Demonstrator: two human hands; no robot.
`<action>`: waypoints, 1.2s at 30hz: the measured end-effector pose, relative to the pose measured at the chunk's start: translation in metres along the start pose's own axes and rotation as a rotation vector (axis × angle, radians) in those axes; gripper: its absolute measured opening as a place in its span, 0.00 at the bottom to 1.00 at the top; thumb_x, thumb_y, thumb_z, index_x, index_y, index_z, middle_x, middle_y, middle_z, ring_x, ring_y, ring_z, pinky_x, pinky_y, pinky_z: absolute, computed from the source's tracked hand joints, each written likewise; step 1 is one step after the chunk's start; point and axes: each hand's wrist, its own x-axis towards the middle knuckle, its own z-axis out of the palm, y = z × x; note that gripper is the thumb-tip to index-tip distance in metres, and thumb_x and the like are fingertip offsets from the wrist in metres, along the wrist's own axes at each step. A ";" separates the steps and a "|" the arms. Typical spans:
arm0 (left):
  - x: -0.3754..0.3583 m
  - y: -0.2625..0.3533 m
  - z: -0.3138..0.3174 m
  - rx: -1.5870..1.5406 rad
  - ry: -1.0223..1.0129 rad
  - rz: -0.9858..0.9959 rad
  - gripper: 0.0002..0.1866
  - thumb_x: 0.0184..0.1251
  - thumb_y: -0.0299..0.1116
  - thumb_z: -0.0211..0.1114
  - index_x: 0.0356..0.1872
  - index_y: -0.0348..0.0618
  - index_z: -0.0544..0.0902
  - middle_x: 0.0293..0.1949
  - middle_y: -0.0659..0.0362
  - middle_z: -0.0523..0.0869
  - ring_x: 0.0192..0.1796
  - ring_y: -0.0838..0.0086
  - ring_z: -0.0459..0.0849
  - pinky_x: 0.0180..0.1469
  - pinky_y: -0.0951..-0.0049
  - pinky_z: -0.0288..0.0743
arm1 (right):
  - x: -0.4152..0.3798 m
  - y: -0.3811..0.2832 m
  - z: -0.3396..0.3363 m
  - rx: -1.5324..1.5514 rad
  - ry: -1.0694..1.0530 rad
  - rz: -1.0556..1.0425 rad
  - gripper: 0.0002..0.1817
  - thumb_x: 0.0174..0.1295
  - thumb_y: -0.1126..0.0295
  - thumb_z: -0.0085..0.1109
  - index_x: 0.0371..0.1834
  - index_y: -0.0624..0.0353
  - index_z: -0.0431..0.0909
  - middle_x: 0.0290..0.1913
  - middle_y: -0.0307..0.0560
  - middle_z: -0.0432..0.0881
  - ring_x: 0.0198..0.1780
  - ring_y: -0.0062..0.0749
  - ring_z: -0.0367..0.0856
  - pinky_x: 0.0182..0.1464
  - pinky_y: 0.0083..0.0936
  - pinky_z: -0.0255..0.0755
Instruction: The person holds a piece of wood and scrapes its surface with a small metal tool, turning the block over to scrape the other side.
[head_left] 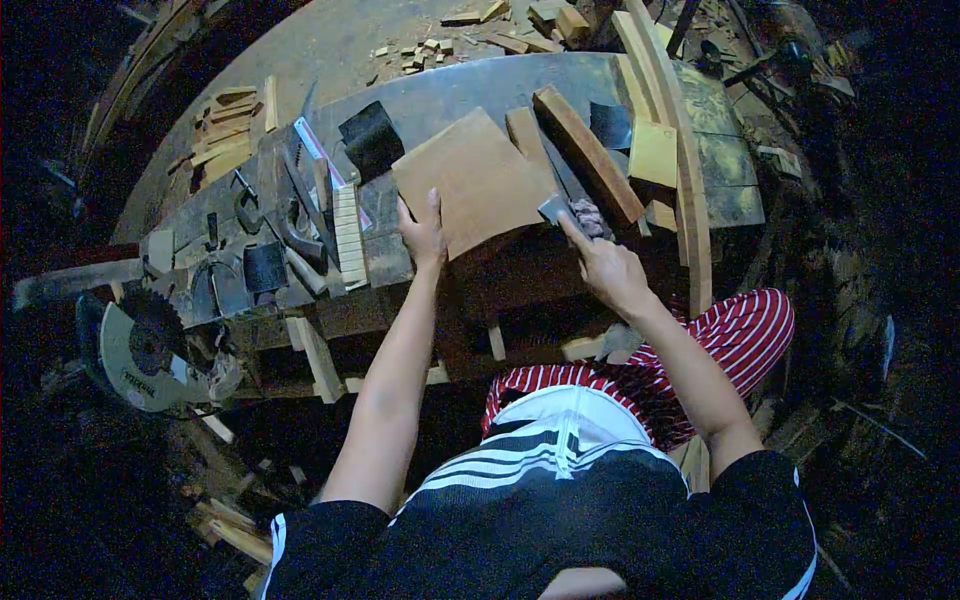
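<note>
A large, roughly square brown sheet [480,180] lies on the workbench, its near edge curving over the bench's front. My left hand [424,238] grips its lower left corner, thumb on top; the other fingers are partly hidden. At the lower right corner, my right hand [612,270] is closed on a flat-bladed scraper [552,208]. The index finger stretches along the tool, and its metal blade touches or nearly touches the sheet's edge. Just behind the blade is a small bundled purplish cloth-like item [588,217].
Right of the sheet are a thick wooden block [590,155], a yellow box [653,154] and long planks [690,200]. Left are black curled sheets [369,138], a handsaw [300,185], clamps [247,205] and a ribbed pale strip [349,235]. A circular saw [150,350] sits at the bench's left end.
</note>
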 end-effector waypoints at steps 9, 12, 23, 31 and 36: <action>0.001 0.001 0.000 0.063 -0.023 -0.001 0.27 0.59 0.45 0.64 0.53 0.35 0.71 0.44 0.53 0.80 0.45 0.69 0.78 0.50 0.69 0.70 | 0.109 -0.026 -0.001 0.092 0.177 -0.087 0.32 0.58 0.70 0.44 0.68 0.39 0.53 0.27 0.61 0.80 0.30 0.57 0.81 0.32 0.50 0.74; 0.000 0.003 -0.002 0.118 -0.031 -0.022 0.27 0.59 0.44 0.64 0.53 0.35 0.71 0.45 0.53 0.80 0.45 0.70 0.78 0.50 0.70 0.70 | 0.080 -0.011 0.011 0.057 0.244 -0.126 0.32 0.57 0.68 0.45 0.68 0.35 0.55 0.23 0.58 0.80 0.24 0.52 0.81 0.26 0.49 0.74; -0.003 0.006 -0.001 0.058 -0.014 0.014 0.29 0.59 0.44 0.65 0.55 0.34 0.70 0.45 0.52 0.80 0.46 0.70 0.78 0.50 0.70 0.70 | 0.081 -0.021 -0.009 0.086 0.116 -0.079 0.33 0.57 0.71 0.46 0.68 0.35 0.53 0.30 0.63 0.80 0.32 0.59 0.80 0.34 0.50 0.74; -0.001 0.010 -0.002 0.118 -0.029 -0.018 0.28 0.58 0.43 0.66 0.55 0.34 0.71 0.45 0.53 0.80 0.46 0.70 0.78 0.51 0.70 0.70 | 0.122 -0.032 -0.007 0.153 0.140 -0.126 0.32 0.56 0.72 0.45 0.67 0.39 0.55 0.32 0.65 0.80 0.33 0.58 0.80 0.34 0.50 0.74; -0.002 0.008 -0.003 -0.037 -0.033 -0.024 0.27 0.59 0.41 0.65 0.54 0.34 0.70 0.44 0.54 0.80 0.45 0.71 0.78 0.50 0.71 0.70 | 0.055 -0.020 0.001 0.037 0.094 -0.122 0.34 0.55 0.73 0.45 0.68 0.39 0.54 0.30 0.64 0.80 0.32 0.57 0.80 0.34 0.49 0.74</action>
